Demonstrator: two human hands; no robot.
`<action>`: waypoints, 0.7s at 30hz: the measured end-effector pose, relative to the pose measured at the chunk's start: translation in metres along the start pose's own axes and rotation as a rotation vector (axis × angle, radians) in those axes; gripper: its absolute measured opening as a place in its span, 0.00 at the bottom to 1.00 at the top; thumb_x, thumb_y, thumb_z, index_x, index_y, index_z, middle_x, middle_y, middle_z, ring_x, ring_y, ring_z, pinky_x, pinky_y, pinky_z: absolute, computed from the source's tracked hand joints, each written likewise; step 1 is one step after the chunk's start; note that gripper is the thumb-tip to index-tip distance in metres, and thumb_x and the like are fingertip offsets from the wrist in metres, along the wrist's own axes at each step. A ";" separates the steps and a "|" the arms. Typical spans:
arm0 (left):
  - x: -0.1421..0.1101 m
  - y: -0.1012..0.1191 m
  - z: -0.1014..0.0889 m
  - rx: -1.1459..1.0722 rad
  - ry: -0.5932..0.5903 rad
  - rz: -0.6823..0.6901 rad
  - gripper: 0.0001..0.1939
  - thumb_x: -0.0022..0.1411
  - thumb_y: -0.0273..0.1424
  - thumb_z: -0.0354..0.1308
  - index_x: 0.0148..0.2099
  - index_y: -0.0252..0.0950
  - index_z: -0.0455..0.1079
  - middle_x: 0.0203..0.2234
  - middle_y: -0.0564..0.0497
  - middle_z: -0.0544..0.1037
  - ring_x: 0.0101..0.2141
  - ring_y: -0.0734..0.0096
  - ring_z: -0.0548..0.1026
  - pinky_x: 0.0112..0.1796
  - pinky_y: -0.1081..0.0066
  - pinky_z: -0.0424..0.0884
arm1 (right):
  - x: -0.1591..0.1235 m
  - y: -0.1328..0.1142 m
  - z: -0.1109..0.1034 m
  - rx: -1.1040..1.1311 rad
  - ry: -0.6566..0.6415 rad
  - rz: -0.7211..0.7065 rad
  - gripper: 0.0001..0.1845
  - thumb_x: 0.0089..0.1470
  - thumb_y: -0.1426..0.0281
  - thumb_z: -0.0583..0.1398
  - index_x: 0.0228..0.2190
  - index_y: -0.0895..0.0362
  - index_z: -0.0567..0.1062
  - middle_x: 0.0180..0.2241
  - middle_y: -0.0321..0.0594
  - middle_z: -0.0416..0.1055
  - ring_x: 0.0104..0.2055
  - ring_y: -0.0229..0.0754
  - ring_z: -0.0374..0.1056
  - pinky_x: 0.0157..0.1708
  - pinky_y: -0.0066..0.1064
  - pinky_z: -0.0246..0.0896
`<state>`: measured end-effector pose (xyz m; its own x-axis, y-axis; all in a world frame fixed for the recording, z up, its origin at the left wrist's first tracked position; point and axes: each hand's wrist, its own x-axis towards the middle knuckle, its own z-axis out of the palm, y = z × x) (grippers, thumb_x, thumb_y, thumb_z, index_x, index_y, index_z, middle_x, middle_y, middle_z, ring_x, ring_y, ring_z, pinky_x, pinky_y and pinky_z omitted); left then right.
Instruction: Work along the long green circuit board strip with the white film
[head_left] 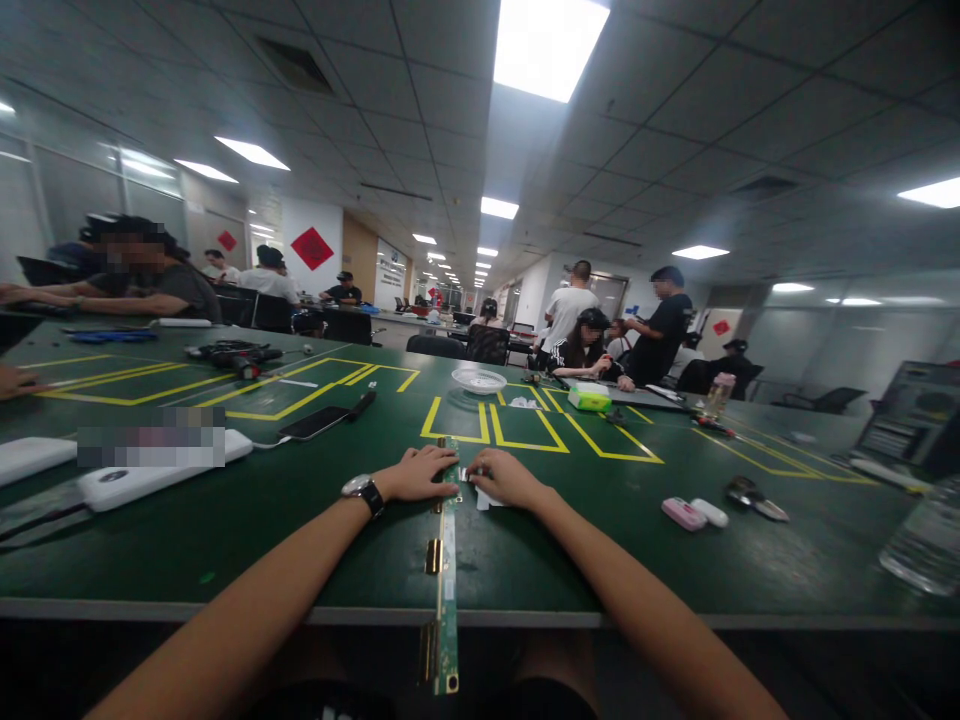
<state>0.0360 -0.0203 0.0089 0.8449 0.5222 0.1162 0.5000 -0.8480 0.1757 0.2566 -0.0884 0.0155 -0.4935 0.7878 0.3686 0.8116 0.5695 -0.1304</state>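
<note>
A long, narrow green circuit board (448, 590) with gold-coloured flaps along its left side lies lengthwise before me, its near end sticking out past the table edge. My left hand (420, 472), with a watch on the wrist, holds the board near its far end, fingers and thumb laid over it. Just right of that end, my right hand (506, 478) is closed in a pinch. A small whitish bit shows at its fingertips, too small to name. Beneath the right hand lies a white piece (484, 499), partly hidden, that looks like paper or film.
On the green table (300, 560) are a white power strip (169, 475), a phone (315, 423), a white basket (478, 380), a green packet (589, 397), a pink case (683, 514) and a clear bottle (926, 540). Other people sit and stand beyond.
</note>
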 end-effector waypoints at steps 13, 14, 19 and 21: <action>0.002 0.000 0.001 0.003 -0.033 0.000 0.34 0.63 0.55 0.43 0.65 0.44 0.52 0.63 0.47 0.52 0.60 0.49 0.50 0.53 0.52 0.49 | 0.001 0.005 0.008 0.096 0.039 -0.047 0.11 0.55 0.72 0.58 0.37 0.57 0.79 0.38 0.43 0.73 0.39 0.39 0.68 0.43 0.29 0.59; 0.003 0.000 0.002 0.007 -0.034 0.000 0.34 0.63 0.55 0.43 0.65 0.44 0.52 0.64 0.47 0.52 0.60 0.50 0.50 0.53 0.51 0.49 | 0.001 0.007 0.010 0.115 0.042 -0.053 0.11 0.55 0.72 0.58 0.37 0.57 0.79 0.38 0.44 0.73 0.39 0.39 0.68 0.43 0.29 0.59; 0.005 -0.002 0.003 0.012 -0.043 0.001 0.34 0.63 0.55 0.43 0.65 0.44 0.52 0.64 0.48 0.52 0.60 0.49 0.50 0.52 0.49 0.49 | 0.003 0.012 0.014 0.188 0.070 -0.073 0.11 0.54 0.74 0.58 0.38 0.57 0.79 0.39 0.44 0.74 0.40 0.39 0.68 0.44 0.28 0.60; 0.005 -0.003 0.004 0.012 -0.043 0.004 0.34 0.63 0.56 0.42 0.65 0.44 0.52 0.64 0.47 0.52 0.60 0.49 0.50 0.52 0.50 0.49 | 0.004 0.011 0.014 0.213 0.071 -0.061 0.11 0.53 0.75 0.58 0.37 0.57 0.79 0.38 0.42 0.74 0.40 0.38 0.69 0.43 0.28 0.60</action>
<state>0.0394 -0.0157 0.0049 0.8539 0.5150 0.0750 0.4989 -0.8511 0.1638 0.2594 -0.0757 0.0024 -0.5103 0.7362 0.4445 0.6930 0.6581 -0.2944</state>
